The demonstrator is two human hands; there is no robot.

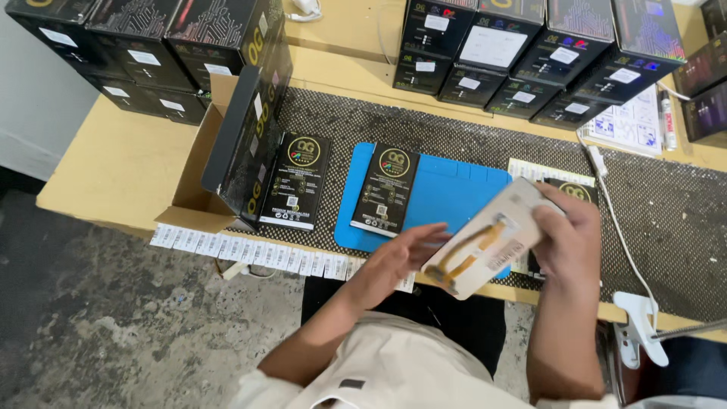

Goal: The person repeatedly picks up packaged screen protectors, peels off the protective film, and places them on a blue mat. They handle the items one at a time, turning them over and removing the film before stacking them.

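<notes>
White flat part [485, 244] — right hand [564, 238] grip above, left hand [401, 254] under.

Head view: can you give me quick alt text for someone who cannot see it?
Seen from above, a person's right hand holds a flat pale part with a yellow flex strip while the left hand touches its lower edge, above a blue mat on a wooden desk stacked with black boxes.
</notes>
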